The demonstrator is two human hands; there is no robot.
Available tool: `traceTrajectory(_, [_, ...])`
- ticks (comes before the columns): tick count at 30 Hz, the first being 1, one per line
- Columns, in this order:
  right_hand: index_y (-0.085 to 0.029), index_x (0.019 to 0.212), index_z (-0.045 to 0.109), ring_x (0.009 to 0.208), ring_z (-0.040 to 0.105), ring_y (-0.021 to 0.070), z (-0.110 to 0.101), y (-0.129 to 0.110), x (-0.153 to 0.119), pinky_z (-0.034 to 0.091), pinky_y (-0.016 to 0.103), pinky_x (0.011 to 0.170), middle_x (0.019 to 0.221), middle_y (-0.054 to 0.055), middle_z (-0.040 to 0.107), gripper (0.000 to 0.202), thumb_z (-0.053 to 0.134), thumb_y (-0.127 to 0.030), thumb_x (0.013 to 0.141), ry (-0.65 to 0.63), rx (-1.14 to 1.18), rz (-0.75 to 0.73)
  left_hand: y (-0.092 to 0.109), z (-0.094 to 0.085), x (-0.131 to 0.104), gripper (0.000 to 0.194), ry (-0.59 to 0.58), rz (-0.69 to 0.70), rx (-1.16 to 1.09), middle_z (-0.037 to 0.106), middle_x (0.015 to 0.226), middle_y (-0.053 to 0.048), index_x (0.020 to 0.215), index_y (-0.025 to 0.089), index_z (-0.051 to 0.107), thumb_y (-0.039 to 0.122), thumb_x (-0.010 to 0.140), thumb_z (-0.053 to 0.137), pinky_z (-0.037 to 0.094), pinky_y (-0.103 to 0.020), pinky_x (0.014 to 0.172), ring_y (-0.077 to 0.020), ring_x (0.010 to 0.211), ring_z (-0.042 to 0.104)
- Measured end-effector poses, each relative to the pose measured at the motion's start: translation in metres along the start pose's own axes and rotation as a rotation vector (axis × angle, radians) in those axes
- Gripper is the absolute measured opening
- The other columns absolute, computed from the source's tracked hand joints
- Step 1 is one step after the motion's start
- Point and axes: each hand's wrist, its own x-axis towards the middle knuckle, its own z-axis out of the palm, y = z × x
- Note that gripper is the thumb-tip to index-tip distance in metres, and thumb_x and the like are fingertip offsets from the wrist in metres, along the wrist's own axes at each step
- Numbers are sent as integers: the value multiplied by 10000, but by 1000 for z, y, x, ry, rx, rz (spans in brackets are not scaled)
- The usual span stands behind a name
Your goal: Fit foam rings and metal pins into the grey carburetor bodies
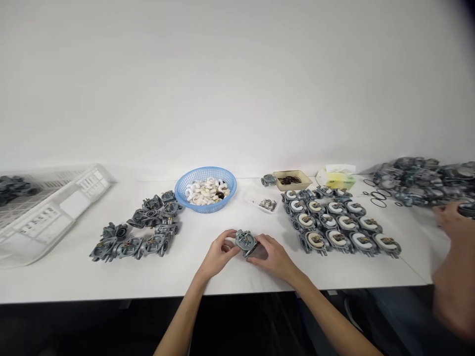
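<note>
A grey metal carburetor body [245, 241] is held over the middle of the white table, near its front edge. My left hand [218, 254] grips its left side between thumb and fingers. On its right side, my right hand [272, 254] holds it the same way. The open face of the body points up, and no white float shows in it. Behind my hands is a blue basket [180, 201] of white floats. To the right, several carburetor bodies [339, 240] with white floats stand in rows; on the left lie several bodies without floats [129, 245].
A white crate [70, 217] stands far left. Behind the rows are a tray of black rings [308, 184] and a yellow-green packet [339, 181]. A clear tray [267, 205] holds small metal parts. Another person's hand [452, 222] is at the right, beside piled parts [408, 180].
</note>
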Motion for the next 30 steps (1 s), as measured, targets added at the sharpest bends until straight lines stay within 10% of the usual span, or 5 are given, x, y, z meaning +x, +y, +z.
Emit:
traceTrajectory(12, [-222,1031,618,878,645,275,30,-9,-21,512,417,786,931,80,690,174,623,-364,930,186,-114,-29,11,7,-11,801,34,76,168,486,1411,-109,1442,324,499,352,722,848,524,-355,805,-250,1051,605])
traceTrajectory(24, [-238,1288,563,1098,640,260,14,-24,-39,572,418,910,1238,91,651,329,562,-251,960,39,-124,-85,11,26,-13,964,149,98,418,532,1337,-101,1519,291,322,428,714,836,523,-409,906,-278,1077,611])
traceTrajectory(30, [-269,1296,572,1125,646,236,-26,-25,-17,567,375,933,1272,88,611,330,489,-215,982,93,-132,-162,9,46,-9,903,232,107,611,553,1351,-130,1473,242,332,371,712,801,492,-493,982,-340,1168,596])
